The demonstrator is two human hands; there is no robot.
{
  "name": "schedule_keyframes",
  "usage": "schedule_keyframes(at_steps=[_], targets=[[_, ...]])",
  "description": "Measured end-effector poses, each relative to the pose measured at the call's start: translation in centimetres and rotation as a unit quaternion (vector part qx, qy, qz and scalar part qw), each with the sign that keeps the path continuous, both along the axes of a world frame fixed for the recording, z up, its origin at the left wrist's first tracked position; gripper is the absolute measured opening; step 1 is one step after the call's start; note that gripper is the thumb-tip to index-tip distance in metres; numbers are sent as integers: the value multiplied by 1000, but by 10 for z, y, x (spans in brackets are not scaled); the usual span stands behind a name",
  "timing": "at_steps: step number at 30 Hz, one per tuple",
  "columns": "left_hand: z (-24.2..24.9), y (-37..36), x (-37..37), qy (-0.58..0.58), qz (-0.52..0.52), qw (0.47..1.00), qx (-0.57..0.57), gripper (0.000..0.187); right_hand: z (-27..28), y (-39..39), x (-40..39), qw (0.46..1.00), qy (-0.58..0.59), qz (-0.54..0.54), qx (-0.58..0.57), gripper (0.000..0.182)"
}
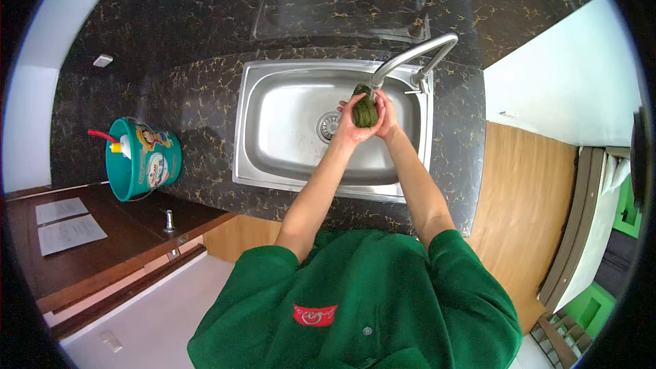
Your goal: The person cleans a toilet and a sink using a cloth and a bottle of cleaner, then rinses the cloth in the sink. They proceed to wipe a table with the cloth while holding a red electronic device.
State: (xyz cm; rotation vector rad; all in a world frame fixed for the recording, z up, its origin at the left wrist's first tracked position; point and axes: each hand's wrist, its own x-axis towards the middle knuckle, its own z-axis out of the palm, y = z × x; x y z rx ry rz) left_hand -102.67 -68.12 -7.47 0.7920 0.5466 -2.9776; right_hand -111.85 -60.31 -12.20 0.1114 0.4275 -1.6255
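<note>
A dark green, ridged vegetable (365, 113) is held between both hands over the sink, under the faucet's spout. My left hand (351, 128) cups its left and lower side, with the fingers curled behind it. On the other side, my right hand (388, 117) presses against it, its fingers partly hidden. The curved metal faucet (417, 52) ends just above the vegetable, and water appears to run down from it onto the hands. Below them lies the stainless steel sink (280, 123) with its round drain strainer (328, 126) to the left of my hands.
A teal bucket (130, 171) with bottles inside stands on the dark marbled counter (205, 157) at left. Papers (72, 236) lie on a brown wooden door (137, 239) with a metal handle (169, 221). Wood flooring (526, 191) shows at right.
</note>
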Motion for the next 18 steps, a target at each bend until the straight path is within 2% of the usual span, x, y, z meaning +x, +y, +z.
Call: schedule_keyframes(at_steps=[1,4,5,6,9,10,12,13,14,15,17,18], targets=[[-1,6,-1,20,29,998,48,22,0,-4,8,998,-12,-17,-63,56],[-18,17,5,91,44,993,67,19,-12,-16,25,979,82,-164,-93,48],[-25,16,8,108,48,990,71,20,-14,-19,13,993,33,-99,-52,42],[-19,11,12,72,11,988,133,14,-18,-21,2,999,-22,-36,-8,39],[-37,9,29,90,-60,992,59,13,-29,-35,-28,966,180,152,110,31],[-39,10,33,48,-77,995,-36,13,9,-38,-21,934,255,192,159,23],[-40,12,43,-4,-134,972,-195,15,6,-46,-15,888,333,270,165,23],[-40,16,49,-31,-161,948,-271,17,6,-48,-12,860,370,308,168,23],[-39,19,53,-94,-204,898,-377,21,5,-48,-5,810,455,322,181,28],[-40,22,57,-128,-233,855,-445,24,-22,-52,-1,742,552,338,175,36],[-48,28,67,-201,-289,745,-567,30,-48,-54,17,747,544,331,192,37],[-77,27,74,-214,-356,613,-672,37,-49,-56,24,724,565,342,200,37]])
